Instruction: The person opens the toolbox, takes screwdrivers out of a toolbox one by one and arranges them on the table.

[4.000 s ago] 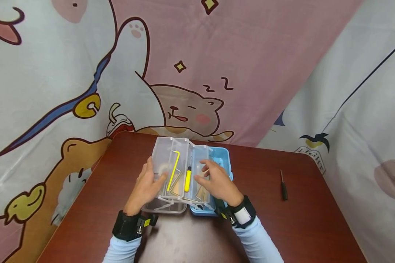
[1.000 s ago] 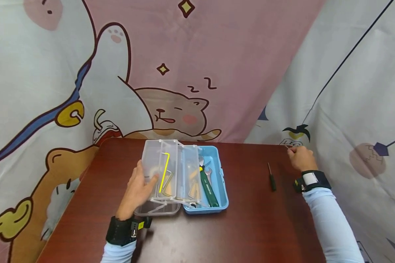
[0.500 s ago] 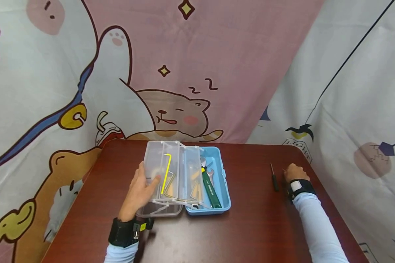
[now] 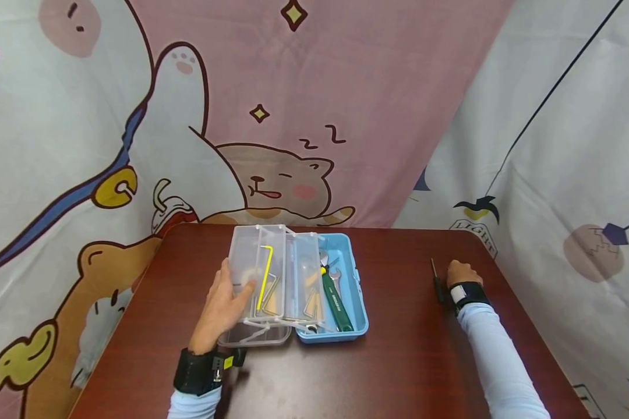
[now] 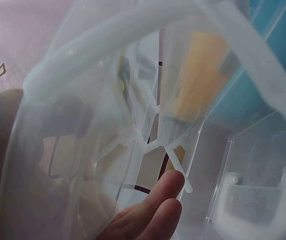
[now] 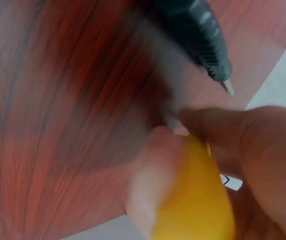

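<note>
In the head view my left hand (image 4: 222, 305) holds the left side of the clear folding trays (image 4: 244, 244) of a blue toolbox (image 4: 359, 308). In the left wrist view, fingertips (image 5: 165, 192) show against the translucent plastic. Inside the trays lie a yellow hex key (image 4: 265, 276) and several metal ones. My right hand (image 4: 462, 272) is at the table's right side, gripping a yellow-handled screwdriver (image 6: 198, 200), blurred in the right wrist view and hidden from the head view. Close beside that hand lies a dark-green-handled screwdriver (image 4: 438, 290).
A green-handled tool (image 4: 336, 302) and a metal wrench (image 4: 336, 279) lie in the blue base. The clear lid (image 4: 254, 336) rests left of the base, partly under the trays. A printed cloth (image 4: 388, 116) hangs behind the brown table (image 4: 393, 372).
The yellow-handled screwdriver has left the tray in my right hand, which reached the far right corner, then came back toward the dark-green-handled screwdriver. My left hand stays at the trays.
</note>
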Demonstrator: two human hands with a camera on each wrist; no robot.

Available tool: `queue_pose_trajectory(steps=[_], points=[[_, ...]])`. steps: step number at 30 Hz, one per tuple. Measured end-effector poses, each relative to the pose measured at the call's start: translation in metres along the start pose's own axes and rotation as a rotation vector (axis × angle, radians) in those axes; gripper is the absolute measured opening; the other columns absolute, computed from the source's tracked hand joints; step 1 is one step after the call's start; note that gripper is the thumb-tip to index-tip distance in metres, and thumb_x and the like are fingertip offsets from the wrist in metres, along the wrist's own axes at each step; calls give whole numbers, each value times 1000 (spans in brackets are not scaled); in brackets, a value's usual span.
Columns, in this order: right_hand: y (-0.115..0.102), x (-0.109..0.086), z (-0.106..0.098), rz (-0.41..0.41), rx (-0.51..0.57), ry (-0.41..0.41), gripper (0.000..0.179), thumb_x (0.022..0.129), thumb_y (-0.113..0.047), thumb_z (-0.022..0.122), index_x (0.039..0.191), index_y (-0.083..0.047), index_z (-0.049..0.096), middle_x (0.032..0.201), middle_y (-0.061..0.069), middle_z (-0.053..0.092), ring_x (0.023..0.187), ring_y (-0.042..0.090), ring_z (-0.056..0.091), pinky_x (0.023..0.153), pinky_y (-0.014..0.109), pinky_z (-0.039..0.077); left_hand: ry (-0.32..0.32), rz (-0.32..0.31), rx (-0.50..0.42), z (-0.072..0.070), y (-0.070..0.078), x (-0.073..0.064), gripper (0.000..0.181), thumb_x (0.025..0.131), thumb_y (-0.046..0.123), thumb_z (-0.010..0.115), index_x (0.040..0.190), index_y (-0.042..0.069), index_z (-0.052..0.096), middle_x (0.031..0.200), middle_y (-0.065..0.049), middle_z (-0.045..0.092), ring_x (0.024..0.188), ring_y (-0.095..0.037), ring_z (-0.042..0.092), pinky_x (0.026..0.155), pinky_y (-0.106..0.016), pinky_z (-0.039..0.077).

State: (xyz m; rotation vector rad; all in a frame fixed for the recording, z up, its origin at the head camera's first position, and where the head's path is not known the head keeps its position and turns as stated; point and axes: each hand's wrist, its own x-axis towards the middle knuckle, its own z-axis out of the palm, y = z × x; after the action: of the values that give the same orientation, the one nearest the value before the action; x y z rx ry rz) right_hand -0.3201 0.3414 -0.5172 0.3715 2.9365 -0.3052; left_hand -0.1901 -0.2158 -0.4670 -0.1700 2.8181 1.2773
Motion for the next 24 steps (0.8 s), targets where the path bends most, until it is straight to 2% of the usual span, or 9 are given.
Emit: queue_pose_trajectory(steps=[7,15,20,24], points=[[-2,0,-1,-8,-8,-76,16,97,7,58,107,17,65,94,39,70,74,47,67,77,68,58,12,15,-20,0,1,-1,94,107,39,58,168,-1,-1,166,-32,27,146,-50,42,117,-69,37],[2,-2,1,-20,6,-75,27,109,-5,50,112,17,65,88,35,71,67,41,67,70,62,61,17,12,-14,1,1,-1,94,106,37,59,168,-1,-1,164,-32,29,144,-49,43,116,-68,38],[-1,-7,-6,-22,29,-98,20,104,-1,60,109,17,64,84,32,71,65,39,67,63,56,61,3,0,-13,0,0,1,94,107,37,57,168,0,-3,165,-31,28,144,-49,43,116,-68,38],[0,-4,-6,1,44,-137,24,102,-6,64,110,17,66,84,30,71,66,37,66,61,51,59,0,1,-13,0,-1,1,94,107,37,58,168,0,-3,165,-31,28,145,-49,42,117,-68,37]])
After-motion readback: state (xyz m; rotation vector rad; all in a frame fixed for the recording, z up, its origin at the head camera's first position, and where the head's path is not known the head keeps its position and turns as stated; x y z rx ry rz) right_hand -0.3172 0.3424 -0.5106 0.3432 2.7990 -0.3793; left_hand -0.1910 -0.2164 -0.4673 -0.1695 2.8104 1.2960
